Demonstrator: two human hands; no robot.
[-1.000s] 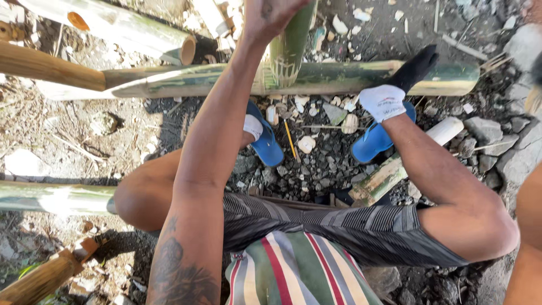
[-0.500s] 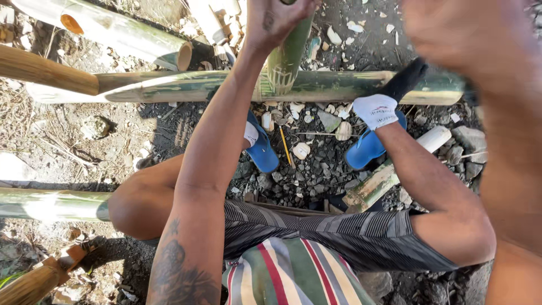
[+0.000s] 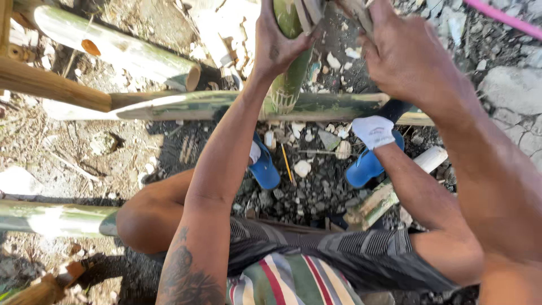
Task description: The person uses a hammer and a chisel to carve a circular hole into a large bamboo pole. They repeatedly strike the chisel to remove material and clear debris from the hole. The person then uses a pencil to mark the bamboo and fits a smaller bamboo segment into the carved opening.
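Far left: a pale-green bamboo pole [image 3: 51, 217] lies flat on the dirt ground [image 3: 90, 152]. Above it are a thick cut culm [image 3: 118, 48] with an open end and a brown pole [image 3: 53, 85]. All loose stock, well apart from the hands.

A long split bamboo length [image 3: 226, 104] runs crosswise in front of the feet. It looks to serve as a rest or stop for the upright piece.

Left hand [image 3: 276, 39]: wrapped tightly around a green bamboo section [image 3: 291, 73], palm and fingers closed on its upper part. The section stands roughly upright, lower frayed end touching the crosswise length. My read: that grip steadies the piece so it can't roll.

Between the knees: blue sandals [image 3: 262, 166], and a white-and-dark sock [image 3: 375, 130] on the right foot, planted on gravel just behind the crosswise length. The stance braces the squat.

Right hand [image 3: 406, 56]: curled over pale bamboo strips [image 3: 355, 11] at the top of the same section, fingers bent around them. The top edge of the view cuts this off, so I can't tell how firm the hold is. Looks like the strips are being pulled away from the culm.

Far right: grey stones [image 3: 508, 90], and a pink hose [image 3: 502, 17] at the corner.
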